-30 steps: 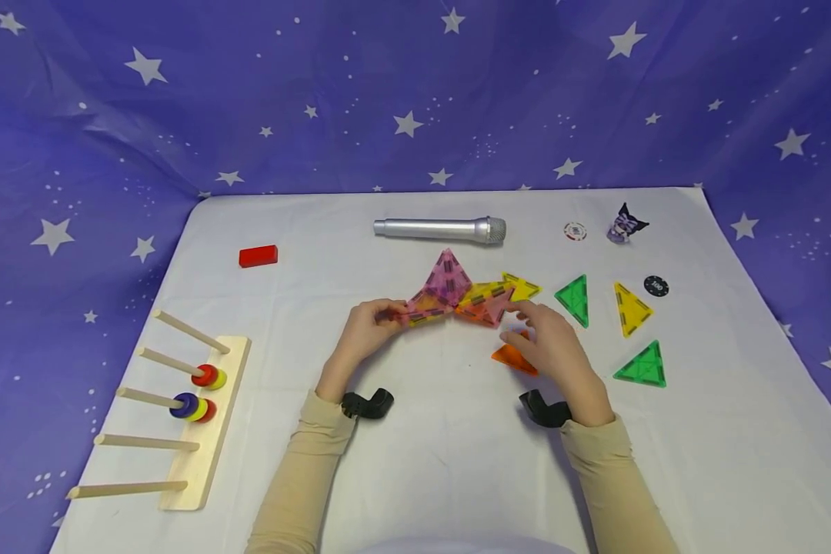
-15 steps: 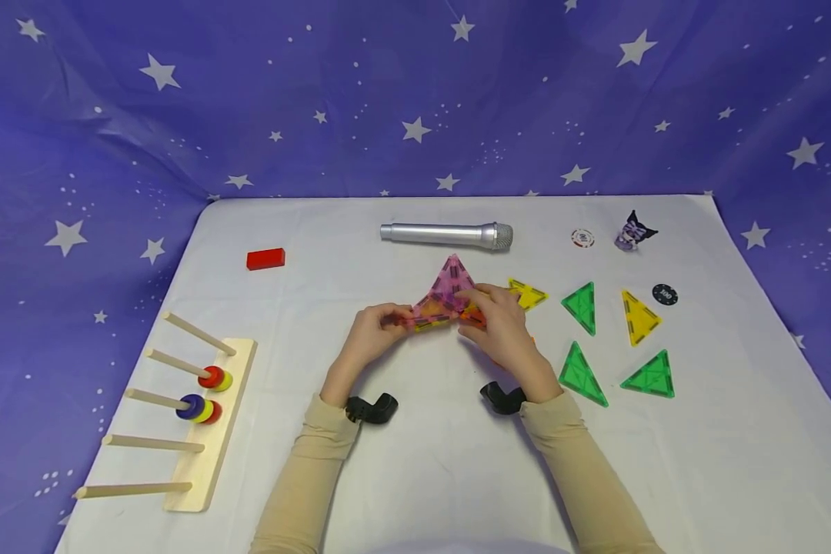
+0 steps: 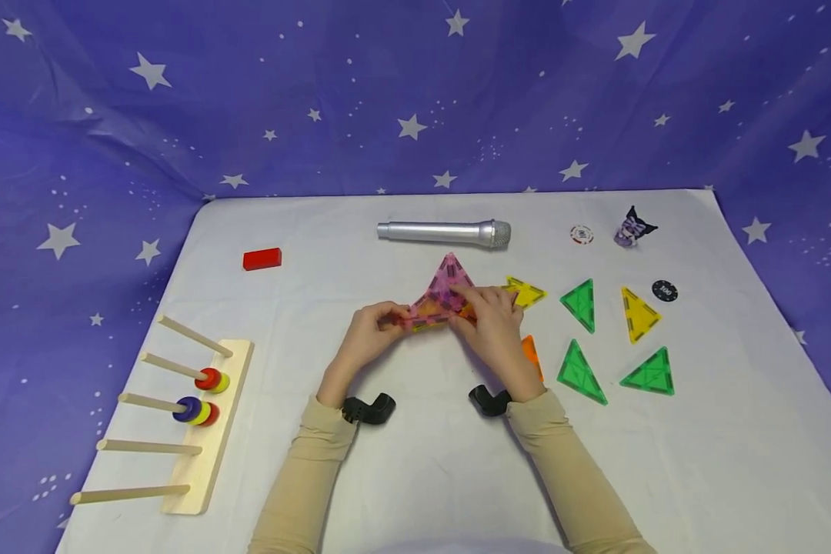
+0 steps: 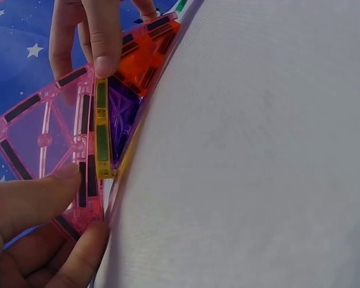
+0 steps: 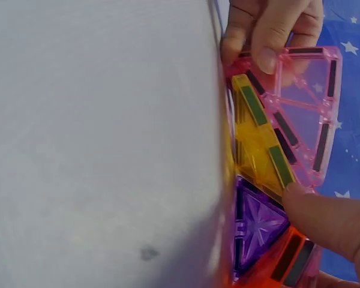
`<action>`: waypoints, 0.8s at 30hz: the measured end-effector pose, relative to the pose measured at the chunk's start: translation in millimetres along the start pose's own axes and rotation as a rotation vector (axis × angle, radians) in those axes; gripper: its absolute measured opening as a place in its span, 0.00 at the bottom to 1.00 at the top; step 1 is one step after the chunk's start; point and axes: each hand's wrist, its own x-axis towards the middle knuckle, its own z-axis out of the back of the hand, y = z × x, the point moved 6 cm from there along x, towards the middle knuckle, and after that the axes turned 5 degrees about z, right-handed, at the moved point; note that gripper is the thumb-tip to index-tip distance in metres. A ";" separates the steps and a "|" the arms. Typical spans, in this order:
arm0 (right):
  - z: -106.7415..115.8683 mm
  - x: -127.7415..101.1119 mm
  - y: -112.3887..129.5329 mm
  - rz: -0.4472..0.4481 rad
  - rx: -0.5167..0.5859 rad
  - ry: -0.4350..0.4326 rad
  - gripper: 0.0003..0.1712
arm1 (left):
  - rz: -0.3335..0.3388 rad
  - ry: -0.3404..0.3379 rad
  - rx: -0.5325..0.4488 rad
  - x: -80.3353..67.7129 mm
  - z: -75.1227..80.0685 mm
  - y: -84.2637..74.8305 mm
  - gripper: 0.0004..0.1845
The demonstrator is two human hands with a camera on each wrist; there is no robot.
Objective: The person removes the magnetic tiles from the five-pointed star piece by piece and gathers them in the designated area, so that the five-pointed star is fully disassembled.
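Note:
In the middle of the table is a joined cluster of translucent magnetic tiles: an upright pink tile (image 3: 448, 275), a yellow tile (image 5: 255, 150), a purple tile (image 5: 257, 227) and an orange tile (image 4: 147, 59). My left hand (image 3: 370, 335) pinches the pink part at the cluster's left end, thumb in front and fingers behind. My right hand (image 3: 493, 332) grips the cluster near its middle. In the right wrist view its thumb (image 5: 330, 219) presses the yellow tile's end. Its other fingers reach behind the pink tile. The right hand hides the cluster's right part in the head view.
Loose triangular tiles lie to the right: green (image 3: 582, 373), yellow (image 3: 640, 314) and orange (image 3: 532, 358). A silver microphone (image 3: 443, 232) lies behind. Further right are poker chips (image 3: 665, 291) and a small figurine (image 3: 633, 228). At left stand a wooden peg rack (image 3: 211, 431) and a red block (image 3: 261, 259).
My right hand has moved left from the cluster's right end to its middle and now grips there. A green tile it covered is in view. My left hand keeps its hold.

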 end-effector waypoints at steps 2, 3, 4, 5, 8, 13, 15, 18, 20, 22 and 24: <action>-0.8 0.3 -0.4 -0.006 -0.005 -0.010 0.28 | -0.004 -0.006 -0.006 0.6 0.1 0.5 0.06; -0.9 0.3 -0.3 -0.008 -0.008 -0.013 0.28 | -0.004 -0.009 -0.011 0.7 0.3 0.7 0.06; -1.1 0.5 -0.1 -0.007 -0.013 -0.015 0.28 | 0.000 -0.010 -0.018 1.0 0.5 1.1 0.06; -1.3 0.6 0.0 -0.007 -0.014 -0.016 0.28 | 0.005 -0.011 -0.024 1.1 0.6 1.7 0.06; -2.6 0.2 -0.1 -0.004 -0.024 -0.015 0.29 | 0.026 -0.010 -0.035 1.6 0.1 3.0 0.06; -4.3 0.3 0.6 -0.005 -0.047 -0.031 0.28 | 0.033 -0.005 -0.042 2.1 -1.0 3.1 0.07; -4.3 0.1 1.1 -0.008 -0.044 -0.041 0.27 | 0.021 -0.008 -0.045 2.2 -1.0 2.3 0.06; -4.4 -0.7 1.6 -0.013 -0.025 -0.051 0.26 | 0.003 -0.020 -0.042 2.4 0.1 1.2 0.06; -4.3 -0.9 1.9 -0.017 -0.014 -0.057 0.25 | -0.007 -0.032 -0.035 2.5 1.4 0.7 0.06; -4.6 -0.8 2.0 -0.025 -0.007 -0.062 0.24 | -0.013 -0.045 -0.027 2.7 2.9 0.0 0.06; -4.8 -0.4 2.0 -0.032 -0.001 -0.068 0.23 | -0.018 -0.056 -0.020 2.8 4.4 -0.6 0.06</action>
